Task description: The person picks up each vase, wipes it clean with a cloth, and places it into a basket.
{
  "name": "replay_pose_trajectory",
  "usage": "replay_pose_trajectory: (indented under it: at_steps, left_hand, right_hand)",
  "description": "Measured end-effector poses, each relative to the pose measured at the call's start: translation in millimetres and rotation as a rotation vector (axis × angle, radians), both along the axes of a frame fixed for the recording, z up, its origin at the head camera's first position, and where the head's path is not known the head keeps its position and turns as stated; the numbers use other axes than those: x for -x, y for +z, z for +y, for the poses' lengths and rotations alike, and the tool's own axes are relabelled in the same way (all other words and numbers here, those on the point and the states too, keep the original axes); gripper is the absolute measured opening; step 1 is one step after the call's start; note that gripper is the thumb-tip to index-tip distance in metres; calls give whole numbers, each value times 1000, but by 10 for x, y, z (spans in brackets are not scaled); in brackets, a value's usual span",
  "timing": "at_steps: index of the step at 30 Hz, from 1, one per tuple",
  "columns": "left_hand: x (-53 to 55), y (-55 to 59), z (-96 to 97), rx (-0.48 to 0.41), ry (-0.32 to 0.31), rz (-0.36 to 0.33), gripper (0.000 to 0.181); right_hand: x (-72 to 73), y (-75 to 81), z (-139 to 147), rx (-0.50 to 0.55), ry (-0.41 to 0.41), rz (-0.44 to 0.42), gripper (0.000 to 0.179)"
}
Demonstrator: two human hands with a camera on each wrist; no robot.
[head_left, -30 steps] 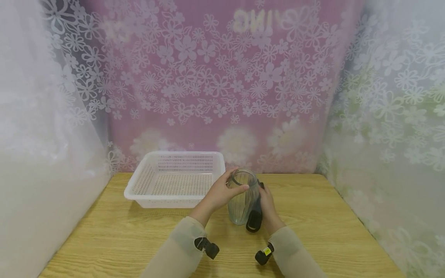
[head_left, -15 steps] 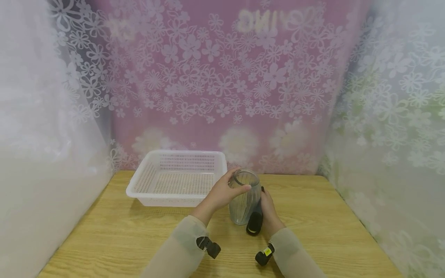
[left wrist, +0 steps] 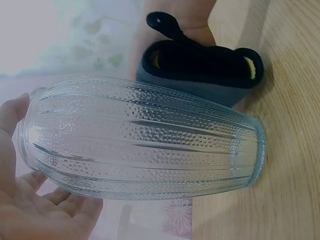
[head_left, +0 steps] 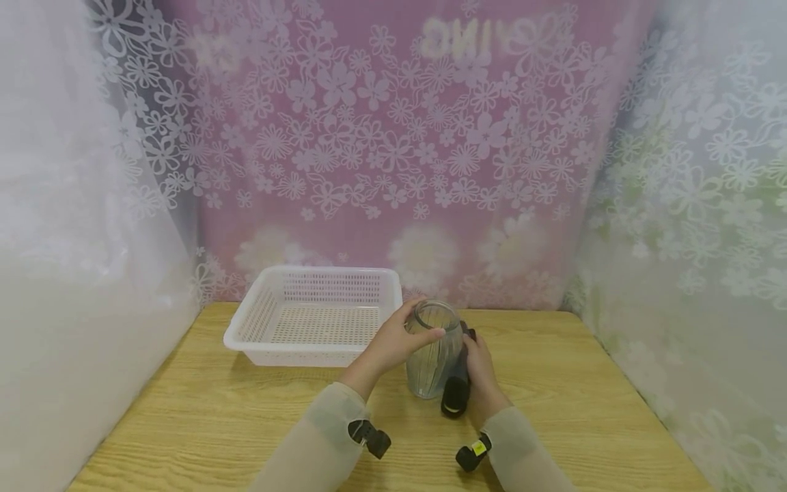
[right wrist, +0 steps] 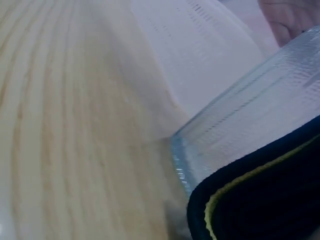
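Note:
A clear ribbed glass vase point(head_left: 424, 369) with dimpled bands stands on the wooden table, its round mouth facing up. My left hand point(head_left: 389, 344) holds it around the neck, thumb at the near side of the rim and fingers behind. In my right hand point(head_left: 482, 369) is a folded dark cloth point(head_left: 456, 393), held against the vase's right side. The left wrist view shows this cloth point(left wrist: 200, 65) as grey outside, with black edging, a loop and bits of yellow inside. Most of my right fingers are hidden behind it. The vase's base point(right wrist: 180, 165) meets the tabletop in the right wrist view.
A white perforated plastic basket point(head_left: 249, 348) sits at the back left, close beside the left hand. The wooden table point(head_left: 584, 410) ends at a pink flowered curtain point(head_left: 381, 171) behind, with pale translucent curtains point(head_left: 688, 294) along the sides.
My right hand and the cloth slid slightly down and toward me along the vase, then shifted a little right. The left hand keeps its hold, and the vase stays in place.

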State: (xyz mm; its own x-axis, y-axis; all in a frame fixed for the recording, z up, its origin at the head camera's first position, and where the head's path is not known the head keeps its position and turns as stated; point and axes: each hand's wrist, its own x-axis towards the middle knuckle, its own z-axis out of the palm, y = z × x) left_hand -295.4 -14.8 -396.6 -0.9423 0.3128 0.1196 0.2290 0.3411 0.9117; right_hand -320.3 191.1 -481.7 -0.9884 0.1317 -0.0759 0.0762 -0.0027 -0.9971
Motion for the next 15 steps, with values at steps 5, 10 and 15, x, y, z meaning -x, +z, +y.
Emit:
replay_pose_trajectory:
  at_steps: [5,10,15]
  left_hand:
    - [-26,10,3,3,3,-5,83]
    - [-47,33,1,7,8,-1,81]
    - [-45,40,-1,9,5,1,82]
  right_hand:
    - [-62,141,68,-2,-2,31,56]
    - [-160,362,92,9,-15,58,59]
    - [-252,557,90,-8,-26,116,56]
